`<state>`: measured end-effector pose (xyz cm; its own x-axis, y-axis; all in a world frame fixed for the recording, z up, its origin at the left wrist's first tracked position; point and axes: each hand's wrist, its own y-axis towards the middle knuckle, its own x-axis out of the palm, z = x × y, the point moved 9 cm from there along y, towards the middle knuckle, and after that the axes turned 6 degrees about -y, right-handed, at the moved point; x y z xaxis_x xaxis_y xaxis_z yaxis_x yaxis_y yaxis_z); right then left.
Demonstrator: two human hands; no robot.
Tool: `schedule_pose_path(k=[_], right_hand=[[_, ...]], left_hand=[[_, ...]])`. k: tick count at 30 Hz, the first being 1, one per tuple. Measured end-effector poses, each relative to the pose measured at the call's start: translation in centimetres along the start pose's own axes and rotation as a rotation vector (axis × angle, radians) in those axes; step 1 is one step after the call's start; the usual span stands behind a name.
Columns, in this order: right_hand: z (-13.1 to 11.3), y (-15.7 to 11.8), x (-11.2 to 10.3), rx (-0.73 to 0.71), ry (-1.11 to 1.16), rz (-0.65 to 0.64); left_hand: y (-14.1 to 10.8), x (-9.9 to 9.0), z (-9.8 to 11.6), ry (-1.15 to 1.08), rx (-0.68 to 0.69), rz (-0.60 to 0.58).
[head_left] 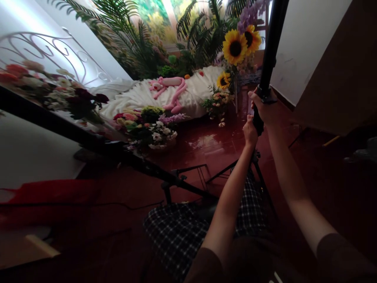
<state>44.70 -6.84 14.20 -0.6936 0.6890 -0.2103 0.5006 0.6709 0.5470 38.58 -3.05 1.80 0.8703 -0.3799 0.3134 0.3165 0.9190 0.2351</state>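
Observation:
My left hand [250, 132] and my right hand [263, 108] both close around a black tripod stand pole [269, 63], which rises steeply past the top of the view. My right hand sits higher, at a black clamp on the pole. My left hand grips just below it, with the hands nearly touching. The stand's thin black legs [255, 165] spread out below. Past the hands lies a bed with white bedding [165, 96], a pink plush toy [172, 88] on it.
Sunflowers [235, 47] and flower bunches [150, 127] stand around the bed on a glossy red tile floor [206, 147]. A second black stand [118, 157] crosses the left side. White panels [303, 43] stand at right. Plaid fabric [176, 239] fills the lower middle.

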Motion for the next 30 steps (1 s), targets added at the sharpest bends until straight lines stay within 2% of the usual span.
schedule_pose_path(k=[5, 10, 14, 20, 26, 30], right_hand=[[-0.6, -0.7, -0.5, -0.044, -0.113, -0.008], [0.9, -4.8, -1.8, -0.109, -0.313, 0.067], [2.1, -7.5, -2.2, -0.203, -0.427, 0.066], [2.0, -9.5, -3.9, -0.264, -0.499, 0.231], [2.6, -9.3, -4.3, -0.182, -0.463, 0.183], [3.8, -8.2, -5.1, -0.017, -0.336, 0.180]], left_hand=[[0.1, 0.3, -0.3, -0.019, -0.004, -0.028], [0.2, 0.0, -0.2, -0.004, 0.044, -0.018], [0.1, -0.1, 0.5, -0.006, 0.077, -0.015], [-0.2, -0.1, 0.8, 0.017, 0.040, -0.030], [0.0, 0.0, 0.6, -0.028, 0.051, -0.022], [0.0, 0.1, 0.4, -0.067, 0.046, -0.027]])
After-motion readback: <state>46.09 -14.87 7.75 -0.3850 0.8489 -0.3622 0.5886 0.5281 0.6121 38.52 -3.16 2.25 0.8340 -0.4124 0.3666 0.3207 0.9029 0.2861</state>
